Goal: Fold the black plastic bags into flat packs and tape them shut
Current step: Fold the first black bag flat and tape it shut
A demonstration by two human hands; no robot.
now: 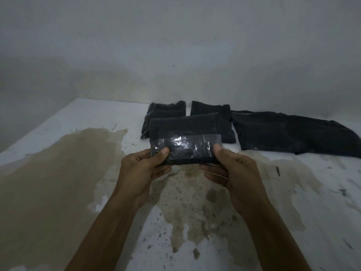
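**Taped pack held over counter**

Folded black pack (185,141), glossy clear tape band across its front, held above the counter (78,118) middle. Left hand (144,167) and right hand (234,169) grip its ends, fingers clamped on it. Count: two flat packs (164,114) (224,124) at the far edge, one unfolded bag (289,132) far right. White counter, brown-stained; grey wall (175,55) behind.

A white surface (82,118), marked by a broad brown stain (64,165) below and left of the hands, is seen. Beyond the hands, two folded black packs (156,116) (224,122) are laid side by side on it. Further right, a larger, flatter black bag (289,133) is spread out.
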